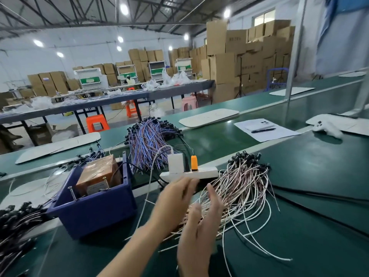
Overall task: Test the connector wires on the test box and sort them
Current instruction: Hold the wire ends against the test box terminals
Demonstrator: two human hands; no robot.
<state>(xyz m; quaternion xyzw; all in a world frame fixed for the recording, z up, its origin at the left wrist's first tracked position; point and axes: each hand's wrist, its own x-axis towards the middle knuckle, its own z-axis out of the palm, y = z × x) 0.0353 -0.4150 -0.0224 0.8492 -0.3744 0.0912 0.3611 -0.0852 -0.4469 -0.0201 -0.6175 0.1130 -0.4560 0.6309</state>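
Note:
A loose pile of pale pink-white connector wires [242, 184] with black plugs lies on the green bench to the right. My left hand [175, 198] reaches over the pile's near edge, fingers blurred and bent; whether it holds a wire I cannot tell. My right hand [199, 226] hovers beside it, fingers straight, over the wire ends. The test box [97, 174], brown and taped, sits inside a blue bin [93, 212] to the left. Another bundle of wires with black plugs [14, 224] lies at the far left edge.
A white power strip [189, 173] with a white charger and an orange plug stands behind the hands. A bundle of blue-purple wires [149, 140] lies beyond it. Paper, a phone and a pen [263, 128] rest at the right. White mats lie along the conveyor.

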